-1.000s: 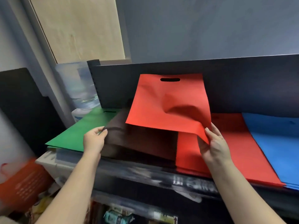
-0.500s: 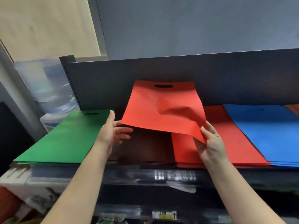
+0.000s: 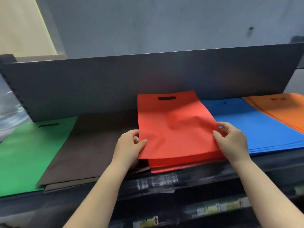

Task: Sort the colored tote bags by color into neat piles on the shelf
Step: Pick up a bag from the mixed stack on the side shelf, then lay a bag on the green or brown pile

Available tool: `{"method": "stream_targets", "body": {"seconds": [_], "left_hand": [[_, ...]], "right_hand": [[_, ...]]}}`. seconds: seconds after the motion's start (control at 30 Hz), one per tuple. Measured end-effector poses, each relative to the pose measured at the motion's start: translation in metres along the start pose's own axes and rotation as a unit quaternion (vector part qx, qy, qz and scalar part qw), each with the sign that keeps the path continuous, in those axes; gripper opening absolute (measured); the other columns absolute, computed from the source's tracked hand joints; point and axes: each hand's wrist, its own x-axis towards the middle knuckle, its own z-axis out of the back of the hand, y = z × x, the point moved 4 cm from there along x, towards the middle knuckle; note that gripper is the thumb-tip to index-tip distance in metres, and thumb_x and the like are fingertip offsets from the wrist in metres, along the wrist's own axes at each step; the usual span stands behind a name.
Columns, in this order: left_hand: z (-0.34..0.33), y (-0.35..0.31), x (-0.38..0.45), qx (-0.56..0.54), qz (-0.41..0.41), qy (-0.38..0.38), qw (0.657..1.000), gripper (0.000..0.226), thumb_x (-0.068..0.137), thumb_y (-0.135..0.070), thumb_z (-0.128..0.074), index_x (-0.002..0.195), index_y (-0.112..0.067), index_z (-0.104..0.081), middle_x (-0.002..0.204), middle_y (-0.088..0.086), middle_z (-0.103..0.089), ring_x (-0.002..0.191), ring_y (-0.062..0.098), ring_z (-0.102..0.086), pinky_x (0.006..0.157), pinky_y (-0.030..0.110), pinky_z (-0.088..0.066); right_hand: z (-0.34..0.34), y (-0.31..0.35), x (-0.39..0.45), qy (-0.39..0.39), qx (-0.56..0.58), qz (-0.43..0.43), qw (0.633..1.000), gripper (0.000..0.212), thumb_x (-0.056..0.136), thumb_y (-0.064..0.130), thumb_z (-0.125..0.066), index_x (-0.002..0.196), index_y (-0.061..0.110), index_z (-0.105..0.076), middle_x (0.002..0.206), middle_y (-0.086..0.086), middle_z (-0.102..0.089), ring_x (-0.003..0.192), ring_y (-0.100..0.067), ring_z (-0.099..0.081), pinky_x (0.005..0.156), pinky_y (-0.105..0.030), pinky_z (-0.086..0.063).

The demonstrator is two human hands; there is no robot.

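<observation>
Your left hand [image 3: 127, 146] pinches the top red bag's [image 3: 174, 127] left edge; your right hand [image 3: 233, 140] pinches its right edge. The bag lies on the red pile [image 3: 181, 163] at the shelf's [image 3: 164, 183] front edge, between brown pile [image 3: 92, 145] and blue pile [image 3: 256, 127]. It looks light, limp and crease-prone: hold both side edges, keeping it taut.

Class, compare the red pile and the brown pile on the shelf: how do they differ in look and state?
The red pile is bright, and both hands, left and right, grip its top bag; the brown pile is dark and lies untouched. The red top bag is rumpled; the brown one lies smooth. Both are flat stacks lying side by side on the shelf.
</observation>
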Motion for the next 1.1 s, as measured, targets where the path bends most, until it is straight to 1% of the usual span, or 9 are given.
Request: {"method": "stream_targets", "body": {"seconds": [0.1,0.23,0.33,0.43,0.57,0.63,0.77,0.97,1.1], "left_hand": [[-0.01,0.0,-0.004,0.068,0.0,0.013,0.998,0.02,0.084,-0.025,-0.067,0.103,-0.028,-0.065,0.067,-0.005,-0.062,0.073,0.013,-0.061,0.072,0.033,-0.049],[-0.015,0.002,-0.01,0.135,0.002,0.013,0.991,0.026,0.085,-0.031,-0.066,0.11,-0.024,-0.062,0.074,-0.008,-0.058,0.077,0.01,-0.057,0.073,0.03,-0.043],[-0.022,-0.003,-0.015,0.219,-0.019,0.018,0.975,0.044,0.087,-0.033,-0.062,0.127,-0.016,-0.051,0.107,0.002,-0.049,0.102,0.021,-0.051,0.087,0.032,-0.043],[-0.033,-0.022,-0.021,0.293,-0.067,0.0,0.954,0.055,0.09,-0.033,-0.058,0.139,-0.012,-0.042,0.126,0.006,-0.044,0.113,0.024,-0.044,0.096,0.035,-0.039],[-0.066,-0.073,-0.024,0.324,-0.164,0.008,0.932,0.048,0.088,-0.032,-0.06,0.131,-0.012,-0.054,0.123,0.007,-0.054,0.107,0.028,-0.052,0.089,0.04,-0.041],[-0.091,-0.104,-0.023,0.328,-0.203,0.012,0.922,0.049,0.088,-0.034,-0.06,0.131,-0.012,-0.053,0.122,0.008,-0.056,0.106,0.03,-0.054,0.086,0.039,-0.041],[-0.156,-0.168,-0.022,0.328,-0.275,0.029,0.903,0.052,0.09,-0.039,-0.054,0.136,-0.017,-0.048,0.129,0.004,-0.053,0.111,0.027,-0.052,0.087,0.037,-0.037],[-0.265,-0.259,-0.041,0.301,-0.361,0.057,0.881,0.051,0.094,-0.041,-0.046,0.138,-0.017,-0.042,0.136,0.0,-0.047,0.12,0.024,-0.045,0.094,0.035,-0.031],[-0.339,-0.318,-0.065,0.296,-0.436,0.077,0.846,0.051,0.094,-0.049,-0.04,0.137,-0.021,-0.042,0.136,-0.003,-0.047,0.124,0.022,-0.042,0.097,0.035,-0.028]], "right_hand": [[0.0,-0.007,0.0,0.042,-0.095,0.001,0.995,0.034,0.084,0.018,-0.063,0.118,0.016,-0.063,0.085,0.0,-0.061,0.092,-0.034,-0.059,0.074,-0.036,-0.041],[-0.001,-0.01,-0.001,0.084,-0.175,0.028,0.981,0.036,0.087,0.022,-0.058,0.123,0.018,-0.058,0.105,-0.004,-0.066,0.099,-0.029,-0.059,0.072,-0.032,-0.039],[0.006,-0.011,-0.003,0.092,-0.191,0.041,0.976,0.035,0.09,0.027,-0.057,0.124,0.018,-0.057,0.114,-0.003,-0.064,0.102,-0.026,-0.059,0.072,-0.03,-0.037],[0.027,-0.019,-0.008,0.073,-0.163,0.051,0.983,0.034,0.09,0.029,-0.057,0.122,0.017,-0.057,0.101,0.003,-0.056,0.09,-0.02,-0.055,0.069,-0.028,-0.034],[0.068,-0.044,-0.008,0.093,-0.19,0.083,0.974,0.034,0.09,0.03,-0.059,0.122,0.016,-0.057,0.094,0.007,-0.049,0.088,-0.014,-0.049,0.072,-0.028,-0.035],[0.096,-0.06,0.0,0.104,-0.203,0.089,0.97,0.04,0.091,0.028,-0.058,0.128,0.016,-0.054,0.11,0.002,-0.056,0.106,-0.018,-0.052,0.083,-0.031,-0.038],[0.164,-0.101,0.019,0.107,-0.256,0.078,0.958,0.05,0.093,0.031,-0.056,0.139,0.016,-0.043,0.136,-0.002,-0.048,0.126,-0.021,-0.043,0.099,-0.035,-0.034],[0.267,-0.165,0.032,0.054,-0.4,0.071,0.912,0.055,0.092,0.041,-0.052,0.141,0.02,-0.04,0.137,0.0,-0.049,0.125,-0.022,-0.045,0.096,-0.036,-0.035],[0.331,-0.208,0.031,0.038,-0.481,0.039,0.875,0.054,0.092,0.044,-0.048,0.141,0.021,-0.037,0.139,0.001,-0.046,0.127,-0.021,-0.042,0.097,-0.037,-0.035]]}}
